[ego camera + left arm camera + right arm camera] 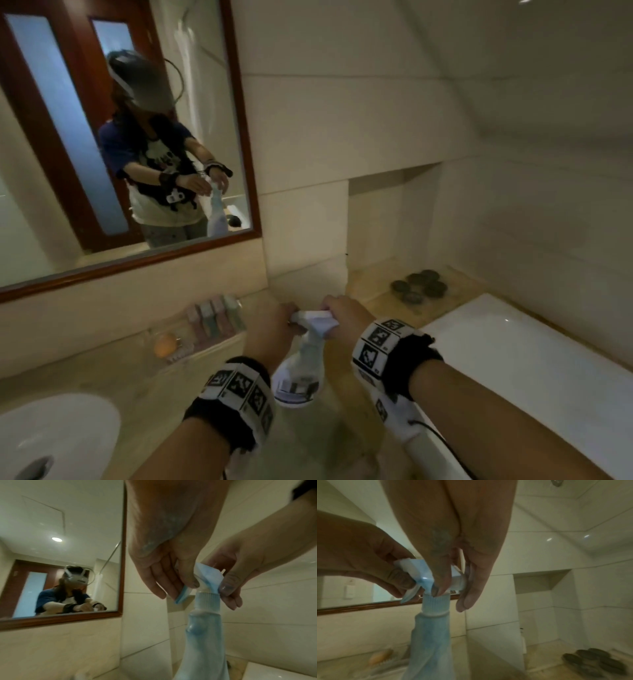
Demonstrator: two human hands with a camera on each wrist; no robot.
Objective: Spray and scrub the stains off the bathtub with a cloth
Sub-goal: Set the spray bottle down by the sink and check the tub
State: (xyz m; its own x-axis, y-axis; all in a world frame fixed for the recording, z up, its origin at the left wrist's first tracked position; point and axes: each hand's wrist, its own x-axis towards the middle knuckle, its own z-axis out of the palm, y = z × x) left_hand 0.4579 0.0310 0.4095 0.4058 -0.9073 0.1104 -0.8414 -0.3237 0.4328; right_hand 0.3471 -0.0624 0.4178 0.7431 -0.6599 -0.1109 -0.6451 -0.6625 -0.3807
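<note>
A pale blue spray bottle (301, 370) with a white and blue trigger head (207, 574) is between both hands, above the counter beside the white bathtub (513, 359). My left hand (279, 322) pinches the nozzle end of the head from the left, thumb and fingers (163, 586) around the trigger. My right hand (339, 311) pinches the back of the head from the right, its thumb (439, 586) just above the ribbed collar (435, 604). Whether the bottle's base touches the counter is hidden. The tub's inside is out of view.
A white sink (51, 435) sits at the lower left of the beige counter. A clear tray (191, 346) by the wall holds small toiletry bottles and an orange soap. Several dark round objects (419, 284) lie on the ledge behind the tub. A framed mirror (246, 137) hangs on the left.
</note>
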